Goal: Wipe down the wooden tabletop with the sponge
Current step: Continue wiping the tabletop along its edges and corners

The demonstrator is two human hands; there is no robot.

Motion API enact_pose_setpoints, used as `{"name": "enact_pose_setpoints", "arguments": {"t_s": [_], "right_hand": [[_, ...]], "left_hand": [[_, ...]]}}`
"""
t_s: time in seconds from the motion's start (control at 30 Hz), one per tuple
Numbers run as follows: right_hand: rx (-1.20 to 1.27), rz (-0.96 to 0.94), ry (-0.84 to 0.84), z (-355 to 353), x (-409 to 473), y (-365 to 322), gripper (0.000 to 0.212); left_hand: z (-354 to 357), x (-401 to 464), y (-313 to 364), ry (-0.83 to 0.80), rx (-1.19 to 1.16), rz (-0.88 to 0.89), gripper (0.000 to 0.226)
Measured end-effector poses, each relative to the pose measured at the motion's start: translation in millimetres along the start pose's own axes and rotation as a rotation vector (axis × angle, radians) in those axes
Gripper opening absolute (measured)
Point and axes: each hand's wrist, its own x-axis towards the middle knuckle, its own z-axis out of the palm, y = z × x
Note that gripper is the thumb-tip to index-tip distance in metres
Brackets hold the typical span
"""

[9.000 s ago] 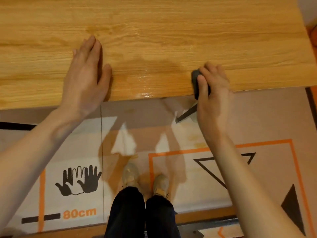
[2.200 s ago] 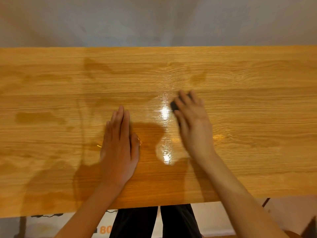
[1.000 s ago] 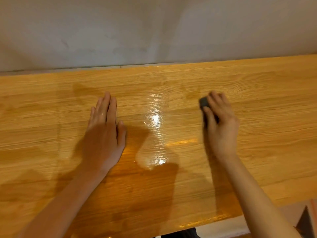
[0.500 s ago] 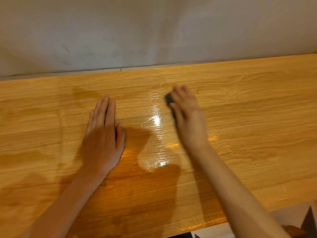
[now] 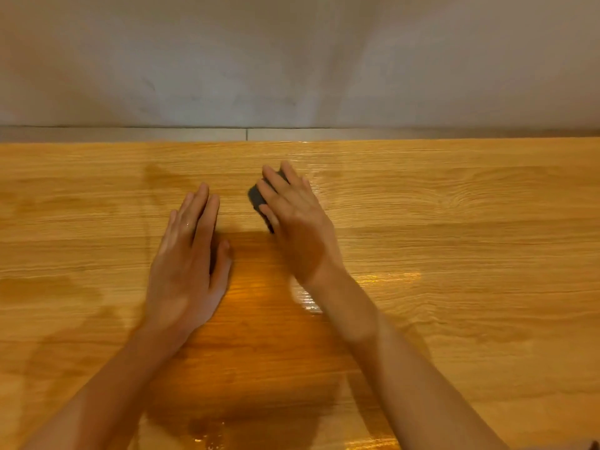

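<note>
Grey wall behind, wooden tabletop filling the view. The right hand presses a dark sponge at twelve o'clock, fingers draped over it; the left hand lies flat, fingers straight, holding nothing. Centre gleams wet; the three and nine o'clock stretches look duller, probably unfinished. No writing visible.

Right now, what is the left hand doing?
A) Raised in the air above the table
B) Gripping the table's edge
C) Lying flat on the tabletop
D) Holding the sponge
C: the left hand lies palm down with straight fingers on the tabletop, while the right hand holds the dark sponge.
</note>
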Motion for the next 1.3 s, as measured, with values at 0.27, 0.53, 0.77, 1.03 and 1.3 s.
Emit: {"name": "enact_pose_setpoints", "arguments": {"t_s": [0.27, 0.53, 0.77, 1.03, 1.3], "right_hand": [[0.043, 0.388, 0.045, -94.7, 3.5, 114.4, 0.037], [0.089, 0.265, -0.032, -77.0, -66.1, 62.1, 0.041], [0.063, 0.216, -0.049, -55.0, 36.9, 72.1, 0.038], [0.142, 0.167, -0.117, -49.9, -50.3, 33.0, 0.042], [0.010, 0.139, -0.104, -13.0, 80.0, 31.1, 0.036]], "left_hand": [[-3.5, 2.2, 3.9, 0.002, -0.030, -0.023, 0.059], [-5.7, 3.4, 6.2, -0.008, -0.060, -0.076, 0.061], [-4.0, 3.2, 8.7, 0.049, -0.052, -0.051, 0.059], [-1.0, 4.2, 6.6, 0.053, -0.051, -0.060, 0.059], [-3.1, 2.9, 7.0, 0.061, -0.062, -0.054, 0.058]]}}
